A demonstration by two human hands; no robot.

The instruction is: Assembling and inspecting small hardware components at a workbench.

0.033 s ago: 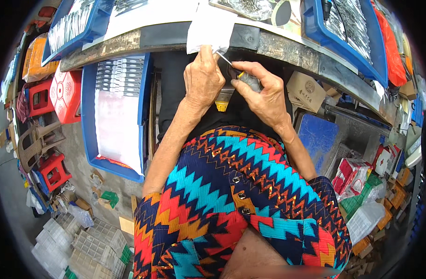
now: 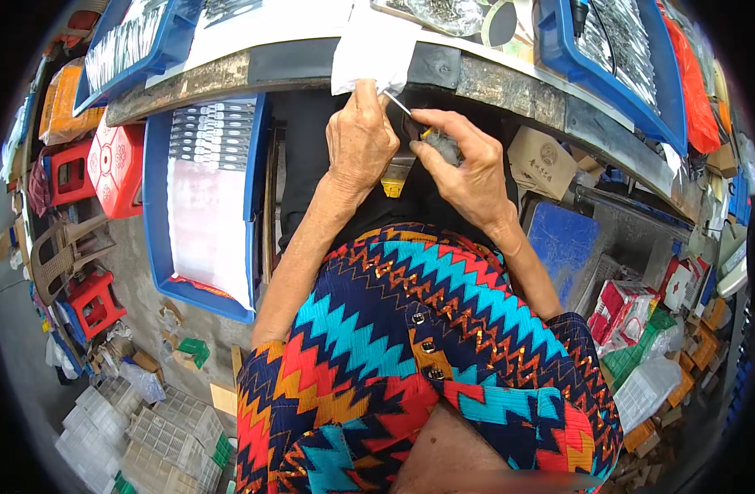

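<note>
My left hand (image 2: 361, 140) is closed at the bench's front edge, its fingertips against a white cloth or sheet (image 2: 372, 51) that hangs over the edge. Whatever sits in those fingers is hidden. My right hand (image 2: 470, 160) grips a screwdriver (image 2: 400, 103) by its dark handle with a yellow part, mostly covered by the palm and fingers. Its thin metal shaft slants up and left, so the tip meets my left fingertips at the cloth's lower edge.
Blue bins (image 2: 653, 119) of thin silvery pieces flank the worn bench edge (image 2: 501, 86). Below left, another blue bin (image 2: 157, 198) holds rows of dark-and-white handled pieces. Red stools (image 2: 97, 300), a cardboard box (image 2: 542, 160) and plastic crates (image 2: 176, 428) stand around.
</note>
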